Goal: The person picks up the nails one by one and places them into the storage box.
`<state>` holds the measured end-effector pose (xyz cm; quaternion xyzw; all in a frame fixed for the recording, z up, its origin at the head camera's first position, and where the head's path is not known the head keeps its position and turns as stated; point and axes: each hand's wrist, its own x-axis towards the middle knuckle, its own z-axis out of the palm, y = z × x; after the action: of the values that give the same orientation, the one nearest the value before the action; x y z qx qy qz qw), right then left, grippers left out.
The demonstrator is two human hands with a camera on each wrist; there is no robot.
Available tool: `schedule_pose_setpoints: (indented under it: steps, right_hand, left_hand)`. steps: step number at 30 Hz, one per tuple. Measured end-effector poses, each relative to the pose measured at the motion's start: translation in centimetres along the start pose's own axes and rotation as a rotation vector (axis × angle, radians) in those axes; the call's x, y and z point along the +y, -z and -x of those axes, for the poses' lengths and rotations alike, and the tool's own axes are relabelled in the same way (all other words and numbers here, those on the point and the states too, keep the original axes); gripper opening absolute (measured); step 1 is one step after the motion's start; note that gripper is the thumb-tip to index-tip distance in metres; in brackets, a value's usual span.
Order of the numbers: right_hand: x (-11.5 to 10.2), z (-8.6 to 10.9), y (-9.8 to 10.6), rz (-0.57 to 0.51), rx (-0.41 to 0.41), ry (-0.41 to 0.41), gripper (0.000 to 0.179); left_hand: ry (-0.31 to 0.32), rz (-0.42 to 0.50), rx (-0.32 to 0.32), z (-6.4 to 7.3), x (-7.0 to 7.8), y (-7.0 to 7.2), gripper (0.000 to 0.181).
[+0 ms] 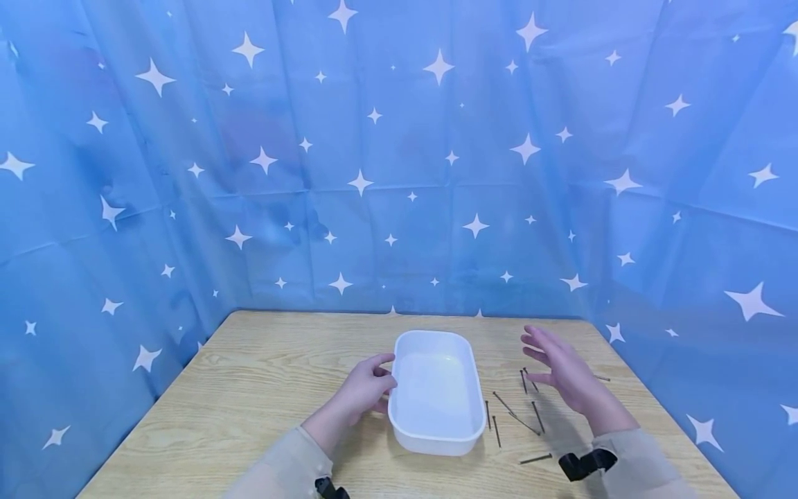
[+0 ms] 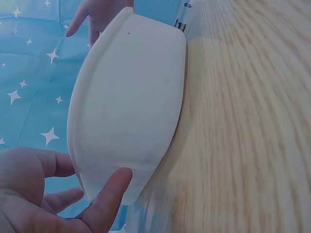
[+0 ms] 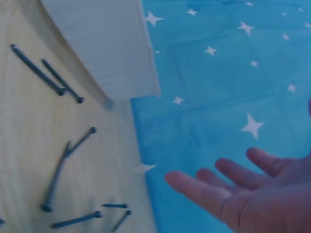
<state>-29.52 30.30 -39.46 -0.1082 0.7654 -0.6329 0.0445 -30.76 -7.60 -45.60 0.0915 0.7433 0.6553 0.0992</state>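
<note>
A white rectangular plastic tub (image 1: 436, 388) stands upright on the wooden table. At its left side is my left hand (image 1: 366, 385). The thumb (image 2: 115, 187) rests against the outer wall, and the index finger reaches the rim; no finger shows inside the tub. To the right of the tub, my right hand (image 1: 564, 371) is held above the table with fingers spread and nothing in it. Several long dark nails (image 1: 537, 417) lie scattered between the tub and the right hand, and beneath that hand. The right wrist view shows nails (image 3: 36, 70) near the tub's base.
A blue curtain with white stars (image 1: 361, 184) hangs behind and on both sides of the wooden table (image 1: 206, 402). One nail (image 1: 601, 378) lies partly behind the right hand. Black straps (image 1: 586, 463) sit on the sleeves.
</note>
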Motion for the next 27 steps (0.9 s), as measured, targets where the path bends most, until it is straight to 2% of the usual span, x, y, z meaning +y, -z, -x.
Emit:
schedule_pose_setpoints:
  steps: [5, 12, 21, 27]
  right_hand:
    - [-1.4, 0.1, 0.4, 0.137, 0.042, 0.018, 0.078]
    - [-2.6, 0.5, 1.1, 0.205, 0.057, 0.050, 0.075]
    - [-2.9, 1.1, 1.9, 0.316, 0.086, 0.066, 0.075]
    - [-2.4, 1.1, 2.2, 0.441, 0.115, 0.080, 0.074]
  left_hand:
    - [0.002, 0.004, 0.002, 0.0, 0.1, 0.0, 0.067]
    - [0.010, 0.009, 0.005, 0.1, 0.1, -0.1, 0.069]
    - [0.046, 0.039, 0.013, 0.5, 0.3, -0.2, 0.069]
    - [0.038, 0.016, 0.014, 0.7, 0.3, -0.2, 0.069]
